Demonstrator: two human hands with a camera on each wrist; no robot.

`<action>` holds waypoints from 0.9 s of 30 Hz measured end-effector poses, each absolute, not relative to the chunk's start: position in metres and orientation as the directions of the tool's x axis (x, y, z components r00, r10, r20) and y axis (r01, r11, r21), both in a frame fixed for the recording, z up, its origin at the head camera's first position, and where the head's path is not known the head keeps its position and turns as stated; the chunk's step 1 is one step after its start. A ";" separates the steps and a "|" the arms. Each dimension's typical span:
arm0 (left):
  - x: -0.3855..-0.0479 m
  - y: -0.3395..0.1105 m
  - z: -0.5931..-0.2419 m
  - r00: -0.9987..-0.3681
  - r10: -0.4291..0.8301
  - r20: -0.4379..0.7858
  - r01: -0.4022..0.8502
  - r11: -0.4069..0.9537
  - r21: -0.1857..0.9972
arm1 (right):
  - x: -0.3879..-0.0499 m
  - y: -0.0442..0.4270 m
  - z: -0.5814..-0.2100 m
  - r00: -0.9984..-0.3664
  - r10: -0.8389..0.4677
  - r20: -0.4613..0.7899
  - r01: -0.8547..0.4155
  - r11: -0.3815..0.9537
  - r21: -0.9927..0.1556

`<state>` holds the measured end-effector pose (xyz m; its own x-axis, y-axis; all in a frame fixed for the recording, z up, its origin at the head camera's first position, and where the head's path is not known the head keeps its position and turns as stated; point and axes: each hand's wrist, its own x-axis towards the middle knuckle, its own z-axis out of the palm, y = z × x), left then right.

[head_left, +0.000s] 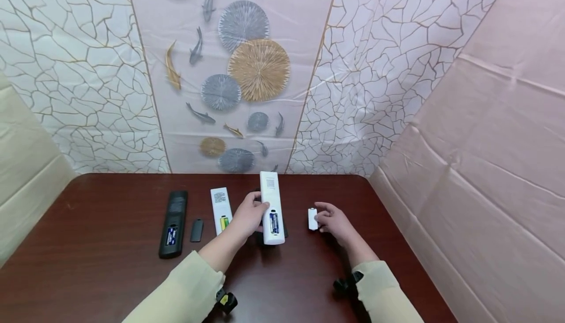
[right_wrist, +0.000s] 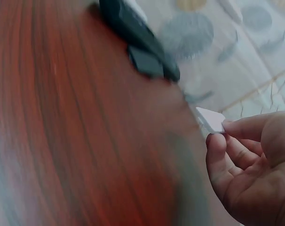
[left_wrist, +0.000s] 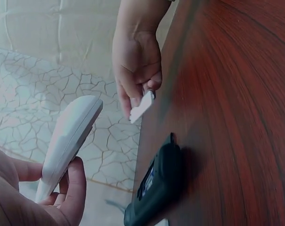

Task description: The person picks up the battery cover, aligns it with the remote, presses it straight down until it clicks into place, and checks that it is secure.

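Observation:
My left hand (head_left: 248, 213) grips a white remote (head_left: 270, 193) by its sides, held above the table with its back turned up; dark blue batteries (head_left: 274, 222) lie in its uncovered compartment. In the left wrist view the same remote (left_wrist: 69, 136) is seen edge-on between thumb and fingers of the left hand (left_wrist: 43, 193). To the right, my right hand (head_left: 337, 225) pinches a small white battery cover (head_left: 312, 219) between thumb and fingertips, apart from the remote. The right wrist view shows the cover (right_wrist: 211, 119) at the fingertips of the right hand (right_wrist: 255, 165).
A black remote (head_left: 176, 210) with batteries showing lies at the left, a dark cover (head_left: 196, 230) beside it. Another white remote (head_left: 220, 203) with yellow-green batteries lies partly behind my left forearm. Beneath the held remote is another black remote (left_wrist: 156, 179). Patterned cloth hangs behind the table (head_left: 110, 244).

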<state>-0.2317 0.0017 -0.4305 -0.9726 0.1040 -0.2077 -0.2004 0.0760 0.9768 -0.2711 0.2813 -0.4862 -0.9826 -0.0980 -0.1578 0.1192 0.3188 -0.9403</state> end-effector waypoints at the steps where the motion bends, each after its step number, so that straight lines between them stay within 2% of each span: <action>1: -0.231 -0.001 -0.431 -0.974 0.097 -0.204 -0.197 0.075 0.978 | -0.270 0.277 -0.484 -0.983 -0.111 -0.147 0.108 0.304 -0.947; 5: -0.229 -0.009 -0.431 -0.978 0.071 -0.197 -0.192 0.071 0.979 | -0.266 0.263 -0.479 -0.985 -0.128 -0.117 0.081 0.258 -0.963; 15: -0.226 -0.023 -0.435 -0.976 0.058 -0.208 -0.207 0.027 0.978 | -0.250 0.233 -0.453 -0.984 -0.155 -0.089 0.049 0.247 -0.968; 27: -0.224 -0.027 -0.441 -0.978 0.049 -0.204 -0.203 0.022 0.979 | -0.232 0.197 -0.435 -0.960 -0.277 -0.045 -0.007 0.181 -0.984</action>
<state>-0.2240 -0.0267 -0.4414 -0.9778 0.0487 -0.2040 -0.2031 0.0220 0.9789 -0.2320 0.1966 -0.4347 -0.9597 -0.2775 -0.0445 -0.0066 0.1806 -0.9835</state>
